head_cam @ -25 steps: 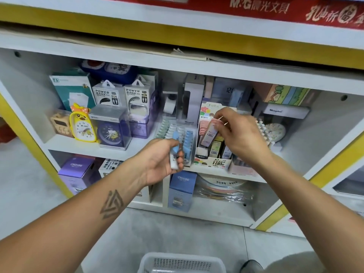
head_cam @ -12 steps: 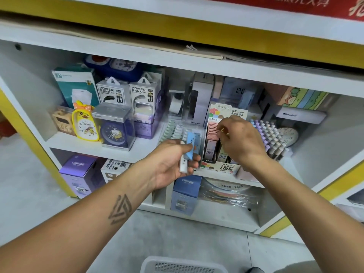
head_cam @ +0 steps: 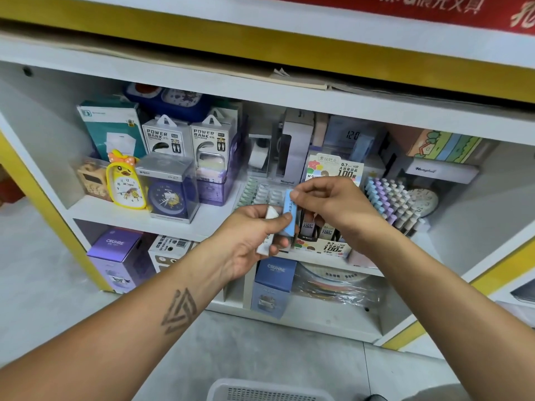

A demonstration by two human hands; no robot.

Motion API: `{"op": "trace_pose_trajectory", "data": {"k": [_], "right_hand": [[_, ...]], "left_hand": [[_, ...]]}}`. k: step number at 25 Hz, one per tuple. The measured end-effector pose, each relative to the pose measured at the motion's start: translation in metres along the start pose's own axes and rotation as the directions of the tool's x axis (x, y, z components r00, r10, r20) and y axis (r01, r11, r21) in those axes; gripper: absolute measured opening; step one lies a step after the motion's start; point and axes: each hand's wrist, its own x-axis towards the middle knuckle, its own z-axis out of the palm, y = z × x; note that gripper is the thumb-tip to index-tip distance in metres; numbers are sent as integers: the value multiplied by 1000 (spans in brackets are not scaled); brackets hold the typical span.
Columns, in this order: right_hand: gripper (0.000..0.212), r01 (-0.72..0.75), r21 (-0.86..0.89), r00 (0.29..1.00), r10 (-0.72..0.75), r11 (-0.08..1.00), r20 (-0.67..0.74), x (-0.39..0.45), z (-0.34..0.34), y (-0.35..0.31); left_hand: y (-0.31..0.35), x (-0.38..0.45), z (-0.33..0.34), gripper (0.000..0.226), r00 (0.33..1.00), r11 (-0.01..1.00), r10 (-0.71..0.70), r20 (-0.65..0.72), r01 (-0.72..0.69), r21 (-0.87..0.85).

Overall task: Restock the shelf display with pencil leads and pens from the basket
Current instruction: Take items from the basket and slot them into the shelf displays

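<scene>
Two small lead cases are in the left hand, a blue one and a white one, with the fingers curled around them so they stand like a small stock ready to be taken. The right hand pinches the top of the blue case between thumb and forefinger, probably to pull it out alone. Both hands are just in front of the pencil lead display box on the shelf, so the way to the slots is short. Beside this box, on the right, a rack of pens stands tilted with the caps up.

How many free slots the display box has I cannot tell, because the hands cover its middle. The basket is cut off by the bottom edge; only its rim shows, and what is inside is hidden. The white case is mostly behind the fingers.
</scene>
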Motion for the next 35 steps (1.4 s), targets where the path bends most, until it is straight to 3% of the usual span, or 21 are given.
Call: {"op": "trace_pose_trajectory", "data": {"k": [4,8,14,20,25,29,31,33,35], "right_hand": [[25,-66,135,996,59,989,61,0,-3,-1],[30,-128,119,977,105,985,187,-3,6,-1],[18,-66,199,997,59,978,42,1,4,-2],[21,-86,210,996,78,974,44,2,4,1],[17,-39,318,999,40,947,3,7,4,1],[9,50,149,995,-36,988,-96,9,-3,-5],[10,96,-117,978,-115,988,-174,15,-10,-10],[14,135,-566,942,-283,813,-181,29,-16,-15],[15,164,-763,923,-370,626,-105,43,-16,-22]], "left_hand": [[1,2,-4,21,999,998,-7,-33,5,-66],[5,5,-8,11,996,989,21,-89,-34,-145],[20,5,-15,32,979,989,46,-196,-72,-129],[26,4,-27,28,975,992,40,-218,-64,-106],[26,5,-27,21,969,998,5,-248,-21,-62],[26,3,-26,20,962,997,-67,-263,58,-43],[29,2,-28,25,965,991,-105,-241,81,-107],[31,-1,-28,29,972,981,-129,-197,95,-172],[33,-4,-28,31,977,977,-126,-175,91,-192]]}}
